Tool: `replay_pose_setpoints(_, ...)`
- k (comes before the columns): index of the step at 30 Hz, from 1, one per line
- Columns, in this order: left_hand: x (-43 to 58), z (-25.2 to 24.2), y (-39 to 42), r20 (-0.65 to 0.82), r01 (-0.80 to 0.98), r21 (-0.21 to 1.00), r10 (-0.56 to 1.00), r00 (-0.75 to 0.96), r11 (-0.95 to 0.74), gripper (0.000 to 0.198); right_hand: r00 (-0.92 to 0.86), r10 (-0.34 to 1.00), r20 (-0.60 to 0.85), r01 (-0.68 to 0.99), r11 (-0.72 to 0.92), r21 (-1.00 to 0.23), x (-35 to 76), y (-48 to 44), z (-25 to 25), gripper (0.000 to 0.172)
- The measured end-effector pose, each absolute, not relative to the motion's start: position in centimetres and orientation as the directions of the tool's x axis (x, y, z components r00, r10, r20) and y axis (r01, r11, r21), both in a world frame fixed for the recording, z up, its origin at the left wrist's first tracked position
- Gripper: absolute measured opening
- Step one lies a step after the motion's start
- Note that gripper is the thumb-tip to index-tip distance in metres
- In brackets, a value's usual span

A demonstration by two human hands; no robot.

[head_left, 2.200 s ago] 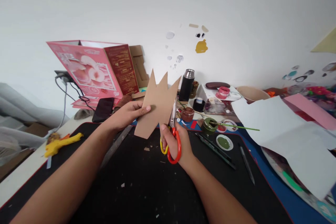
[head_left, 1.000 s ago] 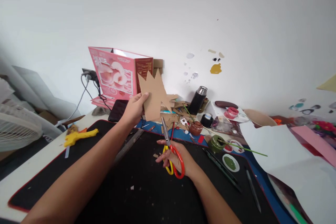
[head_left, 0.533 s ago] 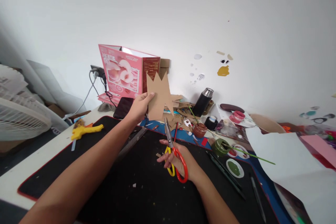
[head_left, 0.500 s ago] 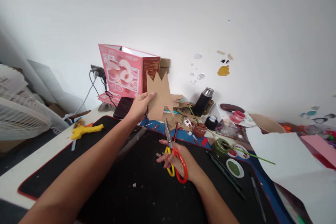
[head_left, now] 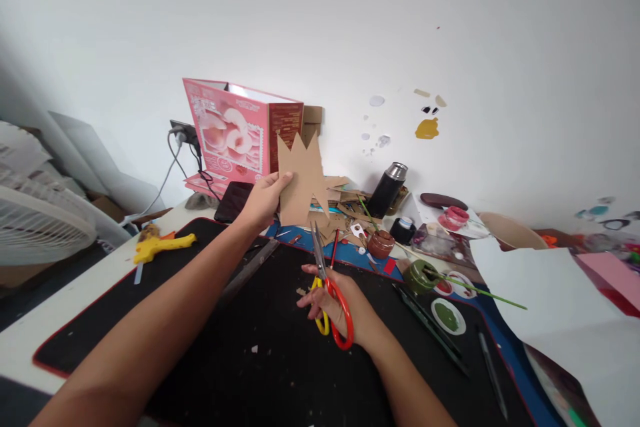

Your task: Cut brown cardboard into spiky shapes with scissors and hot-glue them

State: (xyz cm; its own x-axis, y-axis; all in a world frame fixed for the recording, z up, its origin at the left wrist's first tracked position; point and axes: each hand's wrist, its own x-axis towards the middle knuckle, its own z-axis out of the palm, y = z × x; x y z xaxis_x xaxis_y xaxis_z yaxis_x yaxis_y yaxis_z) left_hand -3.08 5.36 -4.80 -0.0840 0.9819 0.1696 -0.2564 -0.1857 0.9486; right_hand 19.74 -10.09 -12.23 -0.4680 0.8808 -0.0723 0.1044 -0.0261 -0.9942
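Note:
A brown piece of cardboard [head_left: 301, 177] with a zigzag top edge and a notch at its lower right is pinched at its left side by my left hand [head_left: 266, 200], raised above the mat. My right hand [head_left: 340, 300] has a pair of scissors [head_left: 320, 260], with one red and one yellow handle loop. Its blades point up towards the cardboard's lower edge and look nearly closed. Thumb and fingers are around the handles, partly hidden by the red loop.
A black mat [head_left: 280, 360] covers the table front. Behind it are cardboard scraps [head_left: 335, 213], a brown paint jar [head_left: 381, 244], a green paint jar [head_left: 419, 277] and a black flask [head_left: 387, 190]. A pink box [head_left: 230, 133] stands by the wall; a yellow glue gun [head_left: 163, 247] lies left.
The view has shifted slightly. The scissors have tilted a little to the left, while the cardboard stays in my left hand at almost the same place.

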Motion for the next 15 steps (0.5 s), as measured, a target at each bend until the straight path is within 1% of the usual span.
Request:
replay_pose_setpoints(3, -3.0, -4.6, 5.2, 0.178, -0.261, 0.945, 0.98, -0.091, -0.196, 0.05, -0.441, 0.89, -0.116, 0.121, -0.069, -0.99, 19.5, -10.1, -11.9, 0.091)
replay_pose_setpoints(7, -2.8, -4.2, 4.7, 0.189, -0.249, 0.946, 0.978, -0.092, -0.207, 0.055, -0.429, 0.893, -0.136, 0.117, -0.095, -0.989, 19.2, -10.2, -11.3, 0.087)
replay_pose_setpoints(10, -2.6, -3.9, 4.3, 0.186, -0.241, 0.95, 0.979, -0.078, -0.2, 0.061, -0.428, 0.894, -0.132, 0.135, -0.081, -0.988, 19.2, -10.4, -10.9, 0.086)
replay_pose_setpoints(15, -2.5, -3.6, 4.1, 0.187, -0.226, 0.953, 0.979, -0.078, -0.2, 0.064, -0.434, 0.894, -0.112, 0.176, -0.038, -0.984, 19.2, -10.5, -10.9, 0.083)
